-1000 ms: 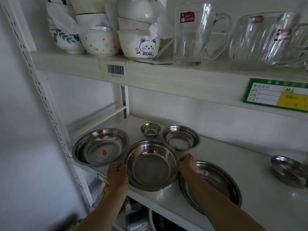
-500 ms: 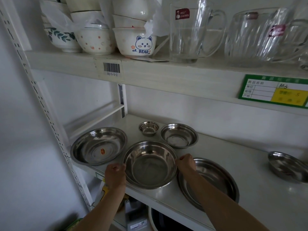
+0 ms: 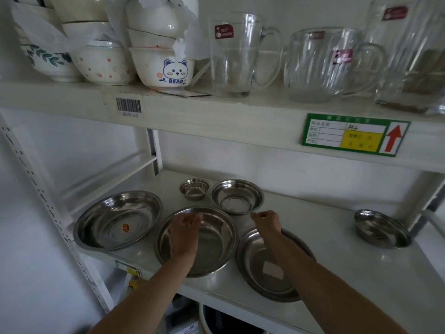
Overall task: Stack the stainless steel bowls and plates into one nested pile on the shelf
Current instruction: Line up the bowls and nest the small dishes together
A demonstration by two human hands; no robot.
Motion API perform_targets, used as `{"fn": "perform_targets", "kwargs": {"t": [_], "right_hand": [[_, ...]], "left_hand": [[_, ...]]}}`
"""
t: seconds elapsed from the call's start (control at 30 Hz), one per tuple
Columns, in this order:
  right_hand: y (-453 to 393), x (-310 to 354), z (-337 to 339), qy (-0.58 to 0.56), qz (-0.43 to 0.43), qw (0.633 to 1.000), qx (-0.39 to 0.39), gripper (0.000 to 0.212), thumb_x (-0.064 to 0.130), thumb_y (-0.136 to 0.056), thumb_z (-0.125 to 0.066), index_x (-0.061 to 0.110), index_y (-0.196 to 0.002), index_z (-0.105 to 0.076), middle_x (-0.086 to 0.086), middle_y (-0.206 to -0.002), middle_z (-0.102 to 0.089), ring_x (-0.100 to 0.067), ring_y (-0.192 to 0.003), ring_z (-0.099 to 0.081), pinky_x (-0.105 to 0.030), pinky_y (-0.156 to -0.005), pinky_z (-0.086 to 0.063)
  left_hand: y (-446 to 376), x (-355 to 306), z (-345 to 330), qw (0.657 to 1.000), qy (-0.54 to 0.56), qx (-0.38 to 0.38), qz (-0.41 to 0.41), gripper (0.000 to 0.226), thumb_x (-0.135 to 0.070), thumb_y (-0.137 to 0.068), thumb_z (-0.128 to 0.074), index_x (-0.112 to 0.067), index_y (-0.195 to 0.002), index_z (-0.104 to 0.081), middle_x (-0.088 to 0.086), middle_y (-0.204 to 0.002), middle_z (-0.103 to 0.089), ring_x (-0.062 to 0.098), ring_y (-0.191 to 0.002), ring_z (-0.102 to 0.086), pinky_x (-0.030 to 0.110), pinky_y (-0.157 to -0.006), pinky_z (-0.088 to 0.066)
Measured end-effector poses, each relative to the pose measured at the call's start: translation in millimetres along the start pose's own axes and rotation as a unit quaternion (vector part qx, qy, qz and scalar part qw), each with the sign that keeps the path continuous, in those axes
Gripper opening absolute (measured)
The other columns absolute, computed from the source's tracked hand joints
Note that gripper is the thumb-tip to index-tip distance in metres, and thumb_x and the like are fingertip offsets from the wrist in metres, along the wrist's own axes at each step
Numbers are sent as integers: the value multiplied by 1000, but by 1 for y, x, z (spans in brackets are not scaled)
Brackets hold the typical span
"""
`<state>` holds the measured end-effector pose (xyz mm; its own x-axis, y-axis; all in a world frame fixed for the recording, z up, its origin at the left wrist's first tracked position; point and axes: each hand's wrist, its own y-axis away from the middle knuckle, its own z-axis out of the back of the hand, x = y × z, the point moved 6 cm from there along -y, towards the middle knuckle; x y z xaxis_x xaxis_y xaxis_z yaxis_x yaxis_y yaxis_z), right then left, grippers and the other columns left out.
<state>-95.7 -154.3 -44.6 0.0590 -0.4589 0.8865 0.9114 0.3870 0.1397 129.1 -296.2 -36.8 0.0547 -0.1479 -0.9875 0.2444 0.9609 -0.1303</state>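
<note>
Risk: thin steel rims slide on the smooth shelf (image 3: 337,249), so a careless lift of the medium bowl (image 3: 237,196) can knock the tiny bowl (image 3: 194,188) just left of it, and stacking out of size order can jam the pile.

The left hand (image 3: 185,233) hovers over the deep bowl (image 3: 216,239), fingers loosely curled, holding nothing. The right hand (image 3: 266,220), likewise empty, hangs just in front of the medium bowl, above the flat plate (image 3: 265,273). All pieces are shiny, unstacked, upright; the wide plate (image 3: 118,220) lies to the deep bowl's left.
</note>
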Motion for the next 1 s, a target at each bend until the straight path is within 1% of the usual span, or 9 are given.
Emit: {"fn": "perform_targets", "kwargs": {"t": [0.1, 0.2, 0.4, 0.5, 0.57, 0.63, 0.73, 0.8, 1.0], "right_hand": [[-10, 1, 16, -20, 4, 1000, -6, 30, 32, -85, -69, 4, -75, -72, -17, -74, -64, -33, -79, -65, -36, -76, -50], [-27, -6, 27, -49, -16, 998, -26, 37, 35, -83, -71, 14, -56, -57, -11, -66, -58, -25, -67, -58, -43, -79, -55], [-59, -17, 30, -89, -69, 994, -17, 39, 38, -83, -70, 10, -59, -58, -13, -69, -62, -26, -63, -57, -34, -64, -45], [-76, -19, 22, -82, -86, 993, 0, 39, 36, -87, -67, 6, -63, -59, -12, -65, -61, -26, -61, -56, -32, -59, -42], [-88, -21, 14, -74, -91, 993, 5, 38, 35, -88, -64, 5, -65, -58, -12, -63, -59, -25, -59, -54, -31, -55, -40], [-100, -19, 4, -59, -88, 994, 3, 36, 40, -86, -63, 5, -75, -59, -13, -70, -60, -25, -63, -55, -32, -58, -41], [-123, -22, -13, -30, -83, 996, 1, 40, 49, -82, -62, 10, -89, -58, -13, -81, -62, -25, -73, -56, -32, -64, -42], [-130, -23, -19, -17, -83, 996, -7, 44, 50, -83, -61, 7, -90, -61, -13, -82, -63, -25, -74, -57, -33, -67, -43], [-143, -28, -24, -3, -93, 995, -23, 42, 45, -87, -57, 3, -95, -60, -13, -86, -60, -26, -76, -52, -32, -70, -42]], "left_hand": [[0, -9, -36, 998, 36, 60, 7, 6, -15, -81, -70, -12, -78, -67, 2, -66, -68, 5, -55, -63, 23, -60, -49], [-6, -13, -70, 990, 53, 119, 48, 12, -15, -82, -70, -8, -73, -66, 3, -52, -58, 1, -35, -48, 21, -45, -39], [-33, -5, -118, 976, 45, 186, 102, 20, -24, -83, -71, -14, -67, -63, -7, -40, -49, 5, -34, -38, 16, -37, -31], [-54, -2, -130, 984, -9, 164, 74, 29, -31, -77, -74, -17, -56, -61, -5, -41, -53, 13, -42, -44, 23, -49, -38], [-69, 0, -133, 986, -55, 146, 53, 27, -33, -74, -73, -17, -56, -61, 6, -54, -63, 18, -56, -54, 33, -60, -45], [-86, -1, -134, 984, -107, 136, 31, 23, -35, -74, -72, -14, -69, -66, 13, -74, -70, 20, -72, -61, 34, -71, -49], [-114, 6, -132, 981, -145, 128, 32, 46, -44, -65, -65, -6, -90, -73, 16, -90, -73, 27, -89, -68, 35, -80, -51], [-131, 13, -131, 979, -159, 125, 40, 45, -40, -72, -69, -3, -97, -72, 22, -98, -72, 34, -96, -68, 38, -85, -51], [-165, 31, -129, 954, -258, 147, 46, 53, -43, -86, -58, 3, -109, -69, 26, -115, -66, 36, -108, -63, 36, -88, -48]]}}
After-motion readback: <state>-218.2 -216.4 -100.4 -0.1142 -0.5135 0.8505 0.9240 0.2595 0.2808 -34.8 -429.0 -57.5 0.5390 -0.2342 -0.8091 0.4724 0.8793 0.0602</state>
